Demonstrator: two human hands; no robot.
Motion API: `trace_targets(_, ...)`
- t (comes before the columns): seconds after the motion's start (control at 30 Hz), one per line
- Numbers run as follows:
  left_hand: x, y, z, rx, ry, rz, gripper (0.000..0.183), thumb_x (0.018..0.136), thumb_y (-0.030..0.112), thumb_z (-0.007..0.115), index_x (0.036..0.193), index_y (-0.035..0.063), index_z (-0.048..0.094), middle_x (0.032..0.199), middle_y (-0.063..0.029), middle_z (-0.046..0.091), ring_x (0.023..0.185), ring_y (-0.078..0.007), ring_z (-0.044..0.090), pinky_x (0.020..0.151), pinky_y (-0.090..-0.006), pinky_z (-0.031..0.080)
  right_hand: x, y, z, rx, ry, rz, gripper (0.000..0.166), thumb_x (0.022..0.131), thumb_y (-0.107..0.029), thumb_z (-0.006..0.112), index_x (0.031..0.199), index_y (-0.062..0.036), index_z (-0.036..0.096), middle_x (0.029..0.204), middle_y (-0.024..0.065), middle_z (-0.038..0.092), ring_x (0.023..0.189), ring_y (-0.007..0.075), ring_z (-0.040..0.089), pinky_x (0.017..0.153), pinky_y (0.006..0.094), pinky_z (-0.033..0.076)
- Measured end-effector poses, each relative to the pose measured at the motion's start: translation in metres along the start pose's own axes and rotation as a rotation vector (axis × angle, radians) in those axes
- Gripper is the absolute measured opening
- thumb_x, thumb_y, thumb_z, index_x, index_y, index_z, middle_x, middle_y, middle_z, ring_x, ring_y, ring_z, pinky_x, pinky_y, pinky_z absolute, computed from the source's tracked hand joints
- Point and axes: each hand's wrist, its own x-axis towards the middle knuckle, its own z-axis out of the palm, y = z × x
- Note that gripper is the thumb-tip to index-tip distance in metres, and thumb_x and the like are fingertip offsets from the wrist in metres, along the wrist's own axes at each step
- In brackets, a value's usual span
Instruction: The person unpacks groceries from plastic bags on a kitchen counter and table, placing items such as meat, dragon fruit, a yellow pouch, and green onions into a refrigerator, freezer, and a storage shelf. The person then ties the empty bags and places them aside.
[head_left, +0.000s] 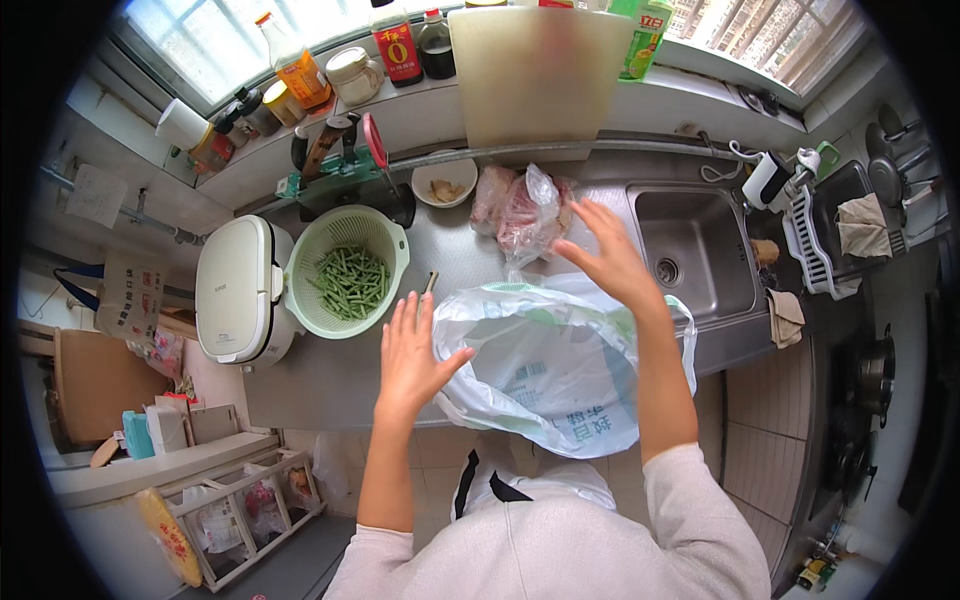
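My left hand (420, 356) is raised with fingers apart, just left of a white plastic carrier bag (532, 360). The bag gapes wide at the counter's front edge and bears printing. Above its far right side hovers my right hand (607, 255), fingers spread and nothing in its grasp. Close to those fingertips lies raw meat in clear plastic bags (525, 206). A pale green colander (349, 322) of cut green beans (351, 281) stands left of my left hand. Beyond my left fingertips a small peeler-like tool (431, 281) rests on the steel counter (322, 379).
A white rice cooker (236, 289) stands at left. Behind are a knife rack (349, 169), a white bowl (444, 180) with pale pieces, and an upright cutting board (540, 82). The steel sink (694, 232) is at right, with a dish rack (810, 240) beyond. Bottles (396, 45) line the sill.
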Motion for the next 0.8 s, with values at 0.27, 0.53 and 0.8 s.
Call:
trace_targets(0.27,-0.034,-0.025,0.079,-1.05,-0.124,-0.161,0.063,0.074,0.008,0.057,0.132,-0.002,0.033,0.118,-0.0157,0.051,0.105,-0.0236,0.052,0.087,-0.0335,0.045,-0.186,0.058,-0.057,-0.265,0.196,0.33,0.076,0.072,-0.017,0.072,0.135,-0.0036,0.031,0.118,0.0202,0.053,0.106,0.0335,0.053,0.089,0.0371,0.043)
trace_targets(0.53,-0.128,0.089,0.015,-1.229,-0.184,0.155,0.042,0.076,-0.008,0.048,0.117,0.0011,0.047,0.103,-0.0091,0.055,0.09,-0.0161,0.056,0.078,-0.0313,0.047,-0.181,-0.007,-0.05,0.916,0.451,0.186,0.022,0.094,-0.018,0.044,0.108,-0.001,0.044,0.109,0.0146,0.058,0.091,0.0202,0.061,0.08,0.0308,0.048)
trace_targets(0.8,-0.203,0.107,-0.033,-1.178,0.43,-0.084,0.045,0.075,-0.01,0.046,0.119,0.001,0.051,0.103,-0.0094,0.054,0.072,-0.0132,0.052,0.057,-0.0237,0.044,-0.209,-0.087,-0.068,1.104,-0.311,0.01,0.025,0.092,-0.016,0.05,0.113,-0.0016,0.048,0.089,0.0105,0.061,0.077,0.0129,0.058,0.069,0.0245,0.046)
